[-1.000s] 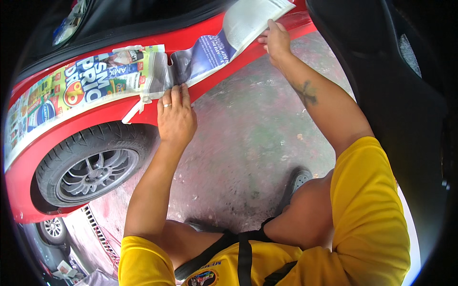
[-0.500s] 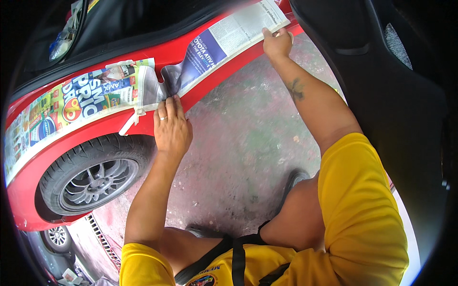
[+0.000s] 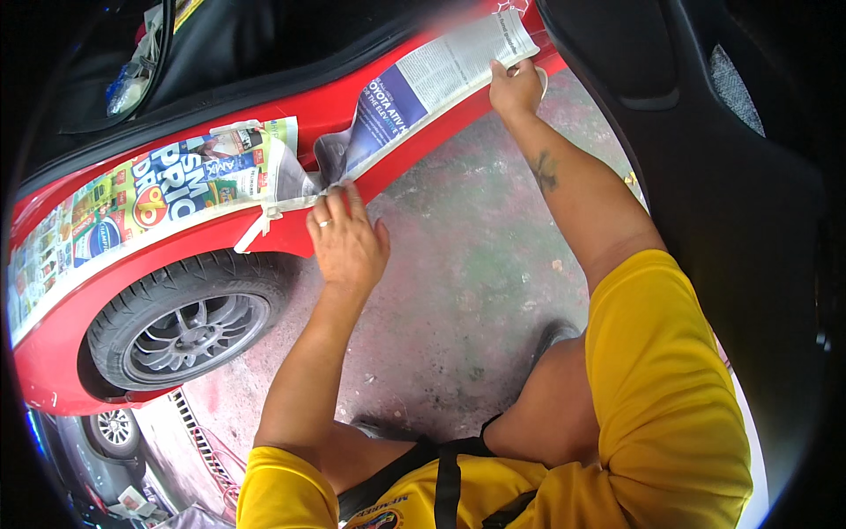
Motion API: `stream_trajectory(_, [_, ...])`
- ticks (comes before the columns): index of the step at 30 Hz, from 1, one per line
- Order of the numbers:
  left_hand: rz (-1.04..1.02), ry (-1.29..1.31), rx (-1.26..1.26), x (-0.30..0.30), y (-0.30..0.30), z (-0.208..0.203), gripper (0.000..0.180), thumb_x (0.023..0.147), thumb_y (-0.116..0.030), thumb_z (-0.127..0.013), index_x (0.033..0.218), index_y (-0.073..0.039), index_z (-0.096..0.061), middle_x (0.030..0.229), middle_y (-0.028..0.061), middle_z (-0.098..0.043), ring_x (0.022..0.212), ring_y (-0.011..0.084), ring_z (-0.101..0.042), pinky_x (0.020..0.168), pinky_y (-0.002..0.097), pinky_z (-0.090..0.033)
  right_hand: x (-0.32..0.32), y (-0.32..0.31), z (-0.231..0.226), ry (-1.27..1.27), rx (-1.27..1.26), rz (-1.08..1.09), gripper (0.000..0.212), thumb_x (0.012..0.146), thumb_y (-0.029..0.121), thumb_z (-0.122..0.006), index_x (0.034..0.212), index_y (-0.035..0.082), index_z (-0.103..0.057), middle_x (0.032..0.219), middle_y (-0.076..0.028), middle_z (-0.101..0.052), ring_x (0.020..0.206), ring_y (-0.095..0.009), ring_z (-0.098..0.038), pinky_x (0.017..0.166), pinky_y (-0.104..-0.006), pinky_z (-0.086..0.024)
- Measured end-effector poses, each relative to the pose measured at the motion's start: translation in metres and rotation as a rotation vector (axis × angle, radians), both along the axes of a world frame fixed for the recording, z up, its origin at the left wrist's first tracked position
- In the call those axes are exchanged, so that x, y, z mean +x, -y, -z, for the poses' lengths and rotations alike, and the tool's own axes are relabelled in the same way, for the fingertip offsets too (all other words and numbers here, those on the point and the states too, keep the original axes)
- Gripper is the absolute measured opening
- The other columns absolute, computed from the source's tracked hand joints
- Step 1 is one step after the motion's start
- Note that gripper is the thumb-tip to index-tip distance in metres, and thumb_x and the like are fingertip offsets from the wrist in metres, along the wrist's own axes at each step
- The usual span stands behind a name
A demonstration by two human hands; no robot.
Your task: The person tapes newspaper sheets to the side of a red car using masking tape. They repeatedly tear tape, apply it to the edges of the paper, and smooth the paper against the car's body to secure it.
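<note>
Along the red car body's sill lies a newspaper sheet (image 3: 445, 66) edged with pale masking tape (image 3: 441, 112). My left hand (image 3: 345, 242) presses its fingertips on the taped edge at the crumpled bend, fingers stretched and thumb apart. At the sheet's upper right end, my right hand (image 3: 516, 90) pinches the taped edge between thumb and fingers. A pale strip of tape curls out beside that hand. Another newspaper sheet (image 3: 115, 198), colourful, covers the panel above the wheel. Its tape has a loose end (image 3: 253, 231) hanging left of my left hand.
The wheel (image 3: 189, 326) sits under the red fender (image 3: 53, 361) at the left. A black door panel (image 3: 740, 203) stands close on my right. The stained floor (image 3: 467, 264) lies between my legs and the car. Another car (image 3: 101, 458) shows at the lower left.
My left hand has slid a little to the right along the taped edge, and its thumb now stands apart. My right hand stays at the sheet's end. The whole view has shifted slightly.
</note>
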State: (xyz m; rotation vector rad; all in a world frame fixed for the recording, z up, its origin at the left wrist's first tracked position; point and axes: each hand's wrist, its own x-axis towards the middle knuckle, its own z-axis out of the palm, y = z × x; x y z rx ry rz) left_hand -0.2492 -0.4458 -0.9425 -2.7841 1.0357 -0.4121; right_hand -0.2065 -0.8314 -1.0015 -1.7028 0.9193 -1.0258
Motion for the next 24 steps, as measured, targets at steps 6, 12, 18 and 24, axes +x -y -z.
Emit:
stream_trajectory(6, [0.250, -0.055, -0.125, 0.015, 0.017, 0.018, 0.089, 0.094, -0.025, -0.080, 0.169, 0.006, -0.043, 0.163, 0.0253, -0.049, 0.151, 0.0427, -0.048, 0.124, 0.0528, -0.043, -0.001, -0.010, -0.009, -0.021, -0.005, -0.003, 0.035, 0.103, 0.021, -0.080, 0.132, 0.004, -0.072, 0.116, -0.017, -0.084, 0.111, -0.036, -0.081, 0.098, -0.0469, -0.060])
stream_trajectory(12, [0.231, -0.088, -0.129, 0.026, 0.021, 0.016, 0.091, 0.093, -0.025, -0.081, 0.170, 0.006, -0.042, 0.158, 0.0262, -0.052, 0.142, 0.0457, -0.053, 0.124, 0.0550, -0.044, -0.004, -0.013, -0.005, -0.056, -0.048, 0.019, 0.033, 0.104, 0.023, -0.077, 0.130, 0.004, -0.070, 0.119, -0.020, -0.082, 0.114, -0.042, -0.078, 0.099, -0.0512, -0.060])
stream_trajectory(18, [0.204, -0.117, -0.118, 0.031, 0.027, 0.010, 0.090, 0.093, -0.027, -0.081, 0.170, 0.003, -0.044, 0.152, 0.0247, -0.054, 0.136, 0.0463, -0.056, 0.120, 0.0563, -0.047, 0.001, -0.012, -0.001, -0.079, -0.088, 0.036, 0.037, 0.105, 0.025, -0.075, 0.134, 0.004, -0.067, 0.129, -0.023, -0.079, 0.123, -0.044, -0.074, 0.103, -0.0543, -0.058])
stream_trajectory(24, [0.175, -0.070, -0.015, 0.030, 0.030, 0.010, 0.090, 0.094, -0.028, -0.081, 0.171, 0.001, -0.044, 0.152, 0.0222, -0.053, 0.136, 0.0440, -0.056, 0.120, 0.0541, -0.047, 0.001, -0.014, -0.011, -0.140, -0.050, 0.006, 0.040, 0.106, 0.028, -0.074, 0.138, 0.006, -0.064, 0.128, -0.020, -0.080, 0.125, -0.044, -0.074, 0.105, -0.0546, -0.057])
